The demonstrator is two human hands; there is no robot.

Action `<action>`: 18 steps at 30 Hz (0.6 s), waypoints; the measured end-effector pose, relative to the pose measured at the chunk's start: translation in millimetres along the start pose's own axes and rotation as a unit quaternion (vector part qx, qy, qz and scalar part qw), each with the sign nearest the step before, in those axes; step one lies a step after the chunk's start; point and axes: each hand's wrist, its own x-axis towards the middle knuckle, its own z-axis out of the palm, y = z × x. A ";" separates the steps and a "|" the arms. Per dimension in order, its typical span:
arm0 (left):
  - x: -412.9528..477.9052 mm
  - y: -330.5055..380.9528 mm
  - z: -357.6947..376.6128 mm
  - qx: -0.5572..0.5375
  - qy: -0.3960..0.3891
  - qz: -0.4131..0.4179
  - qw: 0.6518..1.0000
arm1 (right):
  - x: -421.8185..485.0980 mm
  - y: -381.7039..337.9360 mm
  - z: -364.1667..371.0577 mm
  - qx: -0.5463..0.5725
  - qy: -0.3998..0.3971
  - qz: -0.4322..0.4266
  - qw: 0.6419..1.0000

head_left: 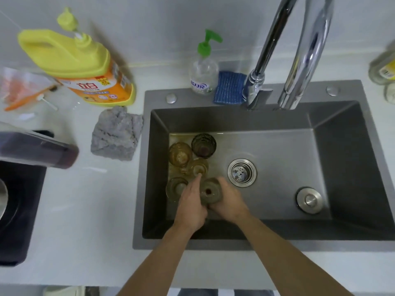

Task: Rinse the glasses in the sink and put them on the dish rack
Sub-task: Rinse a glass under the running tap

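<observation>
Several tinted glasses stand upright in the left part of the grey sink [277, 122]: a dark green one [203, 144] at the back, an amber one [180, 154] left of it, a small amber one [197, 167] in the middle and another [176, 186] at the front left. A greenish-grey glass [210, 191] sits between both my hands. My left hand [190, 202] wraps its left side with the index finger pointing up. My right hand [229, 200] grips its right side. No water runs from the chrome tap [303, 52].
The drain strainer [242, 172] and a round plug [309, 200] lie on the sink floor to the right. A grey cloth [117, 134], yellow detergent jug [79, 67], clear soap pump [203, 71] and blue sponge [229, 87] line the counter behind. A dark rack [19, 210] sits far left.
</observation>
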 end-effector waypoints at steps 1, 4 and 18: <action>2.4 -0.4 0.0 -0.008 -0.001 0.008 1.000 | -4.6 -0.5 -8.1 0.035 0.014 -0.001 0.999; 7.4 10.1 -2.2 -0.060 -0.011 0.041 0.997 | -17.4 -4.3 -36.8 0.110 0.056 -0.024 0.992; 13.5 140.2 -25.1 -0.319 0.058 0.070 0.943 | -43.5 -48.2 -212.3 0.132 -0.040 -0.086 0.987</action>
